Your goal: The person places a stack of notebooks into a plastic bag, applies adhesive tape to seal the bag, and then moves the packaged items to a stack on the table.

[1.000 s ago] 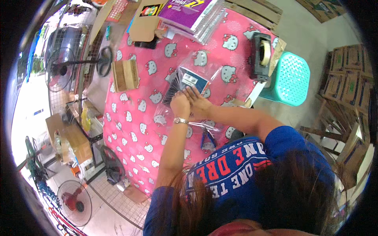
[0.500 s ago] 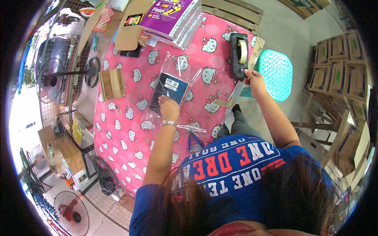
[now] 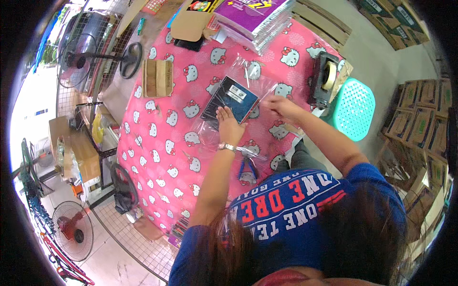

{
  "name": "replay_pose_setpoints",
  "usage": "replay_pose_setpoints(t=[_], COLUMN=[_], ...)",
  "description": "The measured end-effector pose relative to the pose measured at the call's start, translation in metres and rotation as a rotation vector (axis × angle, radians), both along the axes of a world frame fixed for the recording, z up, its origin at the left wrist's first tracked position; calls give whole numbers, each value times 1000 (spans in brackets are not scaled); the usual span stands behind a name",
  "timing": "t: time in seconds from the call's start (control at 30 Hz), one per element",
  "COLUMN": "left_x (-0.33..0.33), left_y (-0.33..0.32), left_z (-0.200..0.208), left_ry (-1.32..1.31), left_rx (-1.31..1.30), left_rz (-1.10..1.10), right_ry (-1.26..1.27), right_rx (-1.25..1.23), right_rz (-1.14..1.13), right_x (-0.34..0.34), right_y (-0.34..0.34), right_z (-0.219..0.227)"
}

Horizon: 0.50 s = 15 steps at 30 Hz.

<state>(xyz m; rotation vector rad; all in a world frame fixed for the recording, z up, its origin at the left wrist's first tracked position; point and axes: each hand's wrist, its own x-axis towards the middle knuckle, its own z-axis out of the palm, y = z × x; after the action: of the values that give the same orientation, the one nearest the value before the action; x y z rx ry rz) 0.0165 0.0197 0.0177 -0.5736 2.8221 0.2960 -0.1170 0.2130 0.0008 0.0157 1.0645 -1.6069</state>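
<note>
left hand (image 3: 230, 127): laid flat on notebook (image 3: 234, 100), prolly so it's kept put
right hand (image 3: 285, 108): held apart, curled; contents can't be told

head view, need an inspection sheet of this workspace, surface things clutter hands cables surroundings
surface: pink table cover, cartoon-cat print
work things: dark spiral notebook with clear plastic around it
clutter: purple-covered books at the far side, brown block at left, black tape dispenser at right, blue-handled tool near the person
hands: left hand flat on the notebook; right hand curled beside it, grip unclear
cables: nothing seen
surroundings: turquoise stool and stacked cartons right, fan lower left
</note>
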Motion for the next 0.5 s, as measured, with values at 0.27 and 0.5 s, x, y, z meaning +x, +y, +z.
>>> replay_pose_setpoints(t=[0.27, 0.5], left_x=[17, 24], left_y=[1, 8], left_z=[-17, 20], left_ry=[234, 119], left_rx=[75, -93], left_rz=[49, -96], right_ry=[1453, 1633], right_rx=[30, 333], right_rz=[1300, 1148], right_x=[-51, -51], right_y=[-186, -164], right_z=[17, 28])
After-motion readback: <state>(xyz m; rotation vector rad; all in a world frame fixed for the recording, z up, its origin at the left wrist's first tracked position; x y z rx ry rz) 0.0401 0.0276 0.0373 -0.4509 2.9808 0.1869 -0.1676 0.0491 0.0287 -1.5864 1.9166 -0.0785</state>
